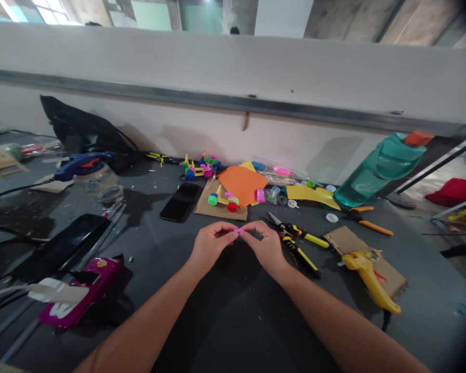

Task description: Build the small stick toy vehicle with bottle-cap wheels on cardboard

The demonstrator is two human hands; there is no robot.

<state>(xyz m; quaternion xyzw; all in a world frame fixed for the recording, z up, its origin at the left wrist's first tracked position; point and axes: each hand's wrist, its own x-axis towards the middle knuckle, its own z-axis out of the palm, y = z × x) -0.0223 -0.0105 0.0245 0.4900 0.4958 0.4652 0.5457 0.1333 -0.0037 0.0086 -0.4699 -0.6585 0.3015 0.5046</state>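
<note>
Between my two hands is a small pink piece [238,231], perhaps modelling clay; its exact kind is too small to tell. My left hand [214,243] pinches one side of it with thumb and forefinger. From the other side my right hand [263,242] pinches it the same way. Just beyond my fingers, a little wheeled toy [222,200] with green and red wheels stands on a cardboard piece [202,206]. An orange sheet [244,181] lies partly on that cardboard. Scissors and pliers with yellow-black handles [301,254] lie right of my right hand.
Left are a black phone [181,202], a purple power strip [87,292] with plugs, and a blue glue gun [83,165] on a jar. A yellow glue gun [368,280] rests on cardboard at right. A teal bottle [378,168] stands behind, near orange-handled pliers [367,217].
</note>
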